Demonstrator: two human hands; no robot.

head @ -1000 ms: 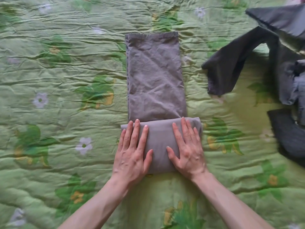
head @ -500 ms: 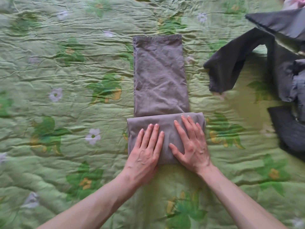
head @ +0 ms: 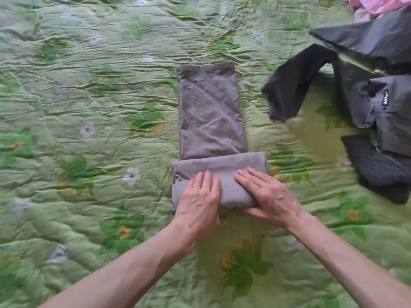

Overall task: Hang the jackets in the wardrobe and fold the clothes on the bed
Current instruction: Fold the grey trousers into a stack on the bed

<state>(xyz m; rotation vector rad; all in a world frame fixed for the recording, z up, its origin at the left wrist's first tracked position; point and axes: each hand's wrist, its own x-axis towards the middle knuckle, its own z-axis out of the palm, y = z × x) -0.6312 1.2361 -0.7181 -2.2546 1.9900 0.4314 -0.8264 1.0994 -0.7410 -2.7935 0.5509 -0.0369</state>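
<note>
A grey garment (head: 211, 112) lies folded into a long strip on the green flowered bedspread (head: 89, 85). Its near end is turned over into a thick fold (head: 222, 165) across the strip. My left hand (head: 200, 196) lies on the left half of that fold with its fingers on top and its thumb hidden at the near edge. My right hand (head: 269, 194) holds the right half, fingers on top and thumb tucked under the near edge.
A dark jacket (head: 378, 41) sprawls at the right with one sleeve (head: 287, 90) reaching toward the strip. A grey garment with a small label (head: 391, 107) and a dark knit piece (head: 378, 167) lie beside it. Pink cloth (head: 378, 5) shows at the top right corner.
Both hands slid back from flat on the fold to its near edge. The thumbs, spread on top before, have gone to or under that edge. The view shifted slightly.
</note>
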